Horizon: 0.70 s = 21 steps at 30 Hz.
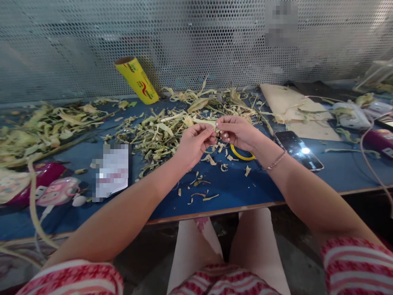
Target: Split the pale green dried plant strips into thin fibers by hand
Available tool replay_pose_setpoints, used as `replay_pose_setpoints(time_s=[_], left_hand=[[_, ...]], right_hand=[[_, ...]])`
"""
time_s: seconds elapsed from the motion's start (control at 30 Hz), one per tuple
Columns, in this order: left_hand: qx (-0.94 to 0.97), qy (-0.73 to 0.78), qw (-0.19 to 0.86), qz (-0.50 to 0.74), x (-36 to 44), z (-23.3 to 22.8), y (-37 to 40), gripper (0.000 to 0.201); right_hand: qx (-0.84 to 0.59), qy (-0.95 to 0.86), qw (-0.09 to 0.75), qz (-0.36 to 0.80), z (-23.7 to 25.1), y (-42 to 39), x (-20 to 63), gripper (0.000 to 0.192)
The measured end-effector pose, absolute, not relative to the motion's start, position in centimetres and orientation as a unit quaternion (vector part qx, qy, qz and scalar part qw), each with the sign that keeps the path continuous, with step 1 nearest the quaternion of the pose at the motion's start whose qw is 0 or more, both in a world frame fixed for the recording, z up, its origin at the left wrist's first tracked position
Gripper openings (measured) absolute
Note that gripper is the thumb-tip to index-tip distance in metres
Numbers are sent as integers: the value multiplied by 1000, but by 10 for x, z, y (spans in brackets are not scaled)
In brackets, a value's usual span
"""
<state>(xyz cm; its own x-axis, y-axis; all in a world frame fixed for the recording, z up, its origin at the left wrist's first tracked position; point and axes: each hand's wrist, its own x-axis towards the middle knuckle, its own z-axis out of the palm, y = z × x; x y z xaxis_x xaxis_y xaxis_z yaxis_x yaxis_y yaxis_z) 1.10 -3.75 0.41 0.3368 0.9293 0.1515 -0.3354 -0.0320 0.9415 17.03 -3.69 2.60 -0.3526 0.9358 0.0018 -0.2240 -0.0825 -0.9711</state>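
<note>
**Head view: two hands pinch one pale strip above the blue bench**

Head view shows the left hand [194, 143] and the right hand [238, 132] meeting over the middle of the blue bench [239, 188], fingertips almost touching. Both sets of fingers are closed narrow on a pale green-yellow leaf strip [206, 122] — it runs from the pinch out to the left, raised just above the bench. A thin bracelet [275, 162] sits on the right wrist.

Directly behind the hands lies a loose pile of shredded leaf scraps [159, 131], with smaller bits scattered under the wrists. A yellow ring of tape [242, 155] lies partly hidden beneath the right hand. Near the right forearm rests a dark phone [298, 150], screen up. A yellow roll [137, 79] leans against the perforated metal screen [196, 41] at the back — well apart from the hands.
</note>
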Motion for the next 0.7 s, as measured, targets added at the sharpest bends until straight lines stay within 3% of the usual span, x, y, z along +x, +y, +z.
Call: replay_pose_setpoints(time_s=[0.23,0.7], left_hand=[[526,284,622,505,10,5,-35,20],[660,317,400,550,6,8,-42,19]], right_hand=[[-347,-479,451,668,27,-38,168,16],[-351,-472,465,662,25,-37,165,17]])
